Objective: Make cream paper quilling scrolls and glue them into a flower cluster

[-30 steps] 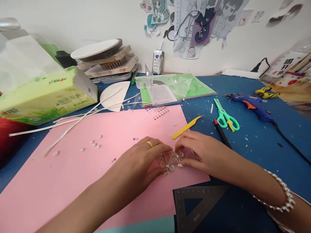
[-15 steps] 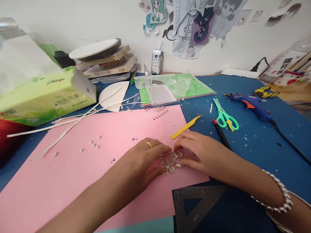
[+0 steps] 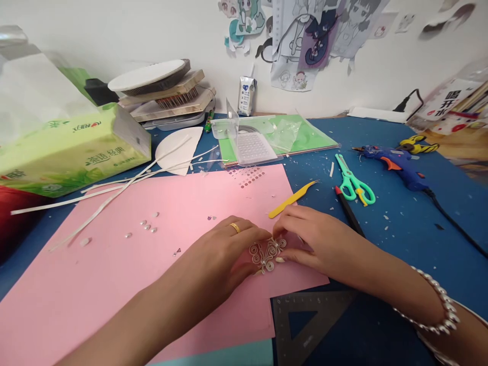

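A small white ornament of rolled paper coils [image 3: 266, 254] with tiny pearls lies on a pink paper sheet [image 3: 160, 244]. My left hand [image 3: 224, 249], with a gold ring, pinches its left edge with curled fingers. My right hand [image 3: 305, 236] pinches its upper right side, fingers bent together; a pearl bracelet is on that wrist. Several loose pearls [image 3: 147, 226] lie on the pink sheet to the left.
Yellow tweezers [image 3: 292, 200], a dark pen [image 3: 348, 213], green scissors [image 3: 353, 182] and a blue glue gun [image 3: 396, 165] lie right of the sheet. A dark set square [image 3: 308, 320] is in front. White paper strips [image 3: 114, 190], a tissue pack [image 3: 72, 150] and a clear bead box [image 3: 247, 145] sit behind.
Both hands stay on the coil ornament with only slight finger shifts; the view has moved a little.
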`<act>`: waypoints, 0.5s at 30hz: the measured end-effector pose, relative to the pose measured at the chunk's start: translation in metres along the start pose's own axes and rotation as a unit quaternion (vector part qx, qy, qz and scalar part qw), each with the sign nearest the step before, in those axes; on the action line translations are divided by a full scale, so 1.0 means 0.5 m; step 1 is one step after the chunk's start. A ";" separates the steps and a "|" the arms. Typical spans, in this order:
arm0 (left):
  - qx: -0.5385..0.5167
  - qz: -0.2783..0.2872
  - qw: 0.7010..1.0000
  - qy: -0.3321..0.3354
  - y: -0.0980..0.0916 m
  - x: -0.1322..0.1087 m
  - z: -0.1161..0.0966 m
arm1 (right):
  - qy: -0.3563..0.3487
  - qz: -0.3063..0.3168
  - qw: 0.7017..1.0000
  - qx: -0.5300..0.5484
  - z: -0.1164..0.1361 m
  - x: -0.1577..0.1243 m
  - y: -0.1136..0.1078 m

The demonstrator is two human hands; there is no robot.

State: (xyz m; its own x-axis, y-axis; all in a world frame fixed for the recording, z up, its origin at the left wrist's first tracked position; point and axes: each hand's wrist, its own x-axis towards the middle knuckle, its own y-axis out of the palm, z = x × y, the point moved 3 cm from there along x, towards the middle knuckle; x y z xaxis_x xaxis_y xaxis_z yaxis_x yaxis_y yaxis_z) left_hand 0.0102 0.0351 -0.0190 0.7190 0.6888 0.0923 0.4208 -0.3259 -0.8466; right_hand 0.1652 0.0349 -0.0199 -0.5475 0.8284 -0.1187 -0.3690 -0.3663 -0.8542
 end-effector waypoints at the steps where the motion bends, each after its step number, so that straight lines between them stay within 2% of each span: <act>1: 0.003 -0.002 1.000 0.004 0.000 0.000 0.000 | 0.000 0.000 1.000 0.000 0.000 0.000 0.000; 15: 0.026 -0.006 0.999 0.019 0.000 -0.002 0.000 | 0.002 -0.003 1.000 -0.006 0.001 0.001 0.002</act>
State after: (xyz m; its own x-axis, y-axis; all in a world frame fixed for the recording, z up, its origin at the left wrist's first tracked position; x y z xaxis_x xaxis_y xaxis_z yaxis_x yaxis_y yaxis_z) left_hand 0.0092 0.0345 -0.0191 0.7348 0.6675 0.1204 0.3998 -0.2829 -0.8719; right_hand 0.1644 0.0347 -0.0204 -0.5413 0.8329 -0.1155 -0.3631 -0.3554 -0.8613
